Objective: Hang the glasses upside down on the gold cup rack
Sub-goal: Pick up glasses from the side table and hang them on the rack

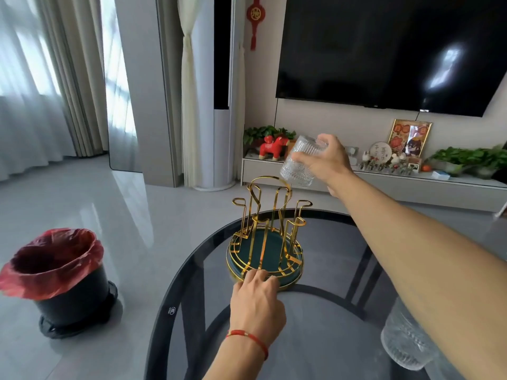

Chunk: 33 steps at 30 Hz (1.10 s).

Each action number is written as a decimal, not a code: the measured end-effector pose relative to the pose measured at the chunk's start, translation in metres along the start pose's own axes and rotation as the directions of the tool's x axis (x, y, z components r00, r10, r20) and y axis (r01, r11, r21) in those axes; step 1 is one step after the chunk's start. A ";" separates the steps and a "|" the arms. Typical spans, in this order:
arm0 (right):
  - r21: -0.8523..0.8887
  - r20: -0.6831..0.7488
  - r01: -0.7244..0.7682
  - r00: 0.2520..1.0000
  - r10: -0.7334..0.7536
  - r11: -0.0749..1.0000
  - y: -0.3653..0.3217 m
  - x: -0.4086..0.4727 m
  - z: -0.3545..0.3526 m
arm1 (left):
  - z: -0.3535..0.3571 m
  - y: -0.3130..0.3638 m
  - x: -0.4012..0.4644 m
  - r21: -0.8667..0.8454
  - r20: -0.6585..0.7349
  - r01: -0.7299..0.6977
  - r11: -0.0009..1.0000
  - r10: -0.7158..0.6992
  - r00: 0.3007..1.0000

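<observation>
The gold cup rack (264, 215) stands on a dark oval glass table (329, 311), its wire prongs rising from a round green tray with a gold rim. My left hand (256, 303) rests against the tray's near rim, fingers touching the gold wire. My right hand (325, 160) holds a ribbed clear glass (297, 163) tilted mouth-down just above and right of the rack's top loop. No glass hangs on any prong. A second ribbed glass (406, 341) stands on the table at the lower right, partly hidden by my right forearm.
A black bin with a red liner (59, 275) stands on the floor left of the table. Behind the table, a low TV cabinet (384, 185) carries plants, a red horse figure and frames below a wall-mounted television.
</observation>
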State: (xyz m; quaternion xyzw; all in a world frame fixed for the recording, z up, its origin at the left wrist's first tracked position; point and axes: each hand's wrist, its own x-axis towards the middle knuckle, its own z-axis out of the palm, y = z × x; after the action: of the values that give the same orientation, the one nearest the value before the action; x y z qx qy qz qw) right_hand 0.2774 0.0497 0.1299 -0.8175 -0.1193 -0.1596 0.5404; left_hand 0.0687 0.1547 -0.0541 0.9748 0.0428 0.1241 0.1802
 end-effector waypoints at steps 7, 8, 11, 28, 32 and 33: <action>-0.108 0.182 -0.014 0.983 0.033 0.994 0.012 0.008 0.026 | -0.009 -0.004 0.002 -0.009 0.066 -0.028 1.000 0.028 0.997; -0.122 0.197 -0.018 0.980 0.042 0.992 0.015 0.007 0.029 | -0.009 -0.006 0.002 -0.017 0.082 -0.040 0.999 0.041 0.996; -0.127 0.226 -0.054 0.971 0.081 0.991 0.023 0.006 0.036 | -0.009 -0.019 -0.004 -0.028 0.179 -0.076 0.997 0.080 0.981; -0.355 0.471 0.038 0.870 0.144 0.934 0.055 -0.001 0.045 | -0.006 -0.018 -0.009 0.010 0.267 -0.088 0.996 0.082 0.960; -0.364 0.472 0.054 0.871 0.134 0.930 0.060 -0.002 0.044 | -0.004 -0.018 -0.008 0.024 0.271 -0.081 0.996 0.072 0.960; -0.366 0.486 0.058 0.863 0.138 0.929 0.059 -0.002 0.044 | -0.004 -0.018 -0.009 0.024 0.270 -0.079 0.997 0.070 0.960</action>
State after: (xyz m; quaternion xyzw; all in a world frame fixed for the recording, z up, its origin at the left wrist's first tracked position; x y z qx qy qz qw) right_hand 0.3035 0.0674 0.0633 -0.9195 -0.2070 0.0512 0.3303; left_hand 0.0589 0.1712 -0.0591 0.9866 -0.0166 -0.0033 0.1625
